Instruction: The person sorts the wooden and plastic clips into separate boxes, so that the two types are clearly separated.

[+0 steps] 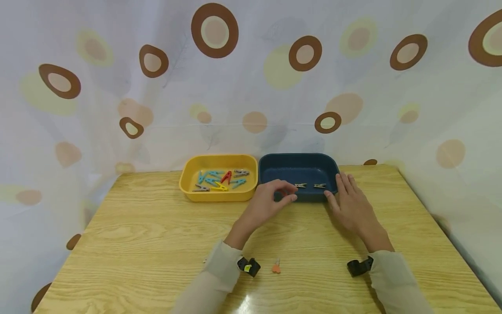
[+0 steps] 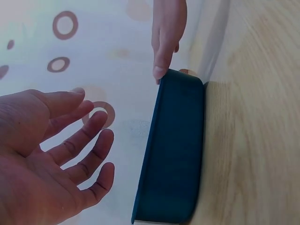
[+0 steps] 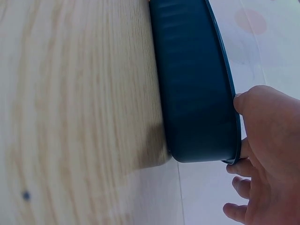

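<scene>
My left hand hovers at the front left of a dark blue tray. Its fingers are loosely bent and apart in the left wrist view, with nothing between them. At the tray's front right corner is my right hand, its thumb touching the front rim and its fairly straight fingers against the right side. Two pale clothespins, a left one and a right one, lie inside the blue tray. Left of it, a yellow tray holds several clothespins, among them a red one and a yellow one.
On the wooden table, an orange heart-shaped piece with a small metal-looking part lies between the forearms. Something small and pale shows beside the left sleeve, too hidden to identify. A patterned cloth hangs behind both trays.
</scene>
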`<control>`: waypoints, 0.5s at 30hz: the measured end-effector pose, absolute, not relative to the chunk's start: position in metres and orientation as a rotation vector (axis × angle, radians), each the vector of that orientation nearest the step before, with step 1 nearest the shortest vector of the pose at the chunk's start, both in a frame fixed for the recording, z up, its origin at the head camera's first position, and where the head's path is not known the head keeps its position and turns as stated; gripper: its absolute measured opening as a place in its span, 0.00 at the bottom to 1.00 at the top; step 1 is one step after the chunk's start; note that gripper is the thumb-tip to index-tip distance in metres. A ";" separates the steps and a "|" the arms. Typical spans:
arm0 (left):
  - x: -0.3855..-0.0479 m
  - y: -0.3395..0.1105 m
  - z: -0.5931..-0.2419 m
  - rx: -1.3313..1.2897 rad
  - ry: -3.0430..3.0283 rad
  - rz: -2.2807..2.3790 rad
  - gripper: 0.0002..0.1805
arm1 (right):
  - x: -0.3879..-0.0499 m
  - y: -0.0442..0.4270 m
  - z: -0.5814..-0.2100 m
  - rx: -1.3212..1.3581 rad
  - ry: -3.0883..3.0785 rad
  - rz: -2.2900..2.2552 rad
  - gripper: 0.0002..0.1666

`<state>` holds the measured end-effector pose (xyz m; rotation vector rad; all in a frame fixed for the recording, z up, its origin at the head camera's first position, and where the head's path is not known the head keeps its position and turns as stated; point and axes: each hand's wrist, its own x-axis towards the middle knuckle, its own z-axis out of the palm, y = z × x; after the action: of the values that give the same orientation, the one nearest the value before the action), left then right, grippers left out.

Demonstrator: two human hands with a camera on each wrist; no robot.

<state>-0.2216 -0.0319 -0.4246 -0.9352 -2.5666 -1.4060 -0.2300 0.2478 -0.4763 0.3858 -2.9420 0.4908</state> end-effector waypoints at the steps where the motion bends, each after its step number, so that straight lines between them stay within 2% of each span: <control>1: -0.219 -0.033 -0.426 -0.934 -2.563 -1.422 0.10 | -0.230 0.248 -0.476 0.388 -2.943 0.495 0.46; 15: -0.189 -0.048 -0.438 -0.900 -2.624 -1.459 0.10 | -0.230 0.247 -0.475 0.386 -2.951 0.506 0.46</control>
<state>-0.1891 -0.0481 -0.4378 -0.9002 -2.6236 -1.4592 -0.2299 0.2469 -0.4754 0.3859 -2.9508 0.5065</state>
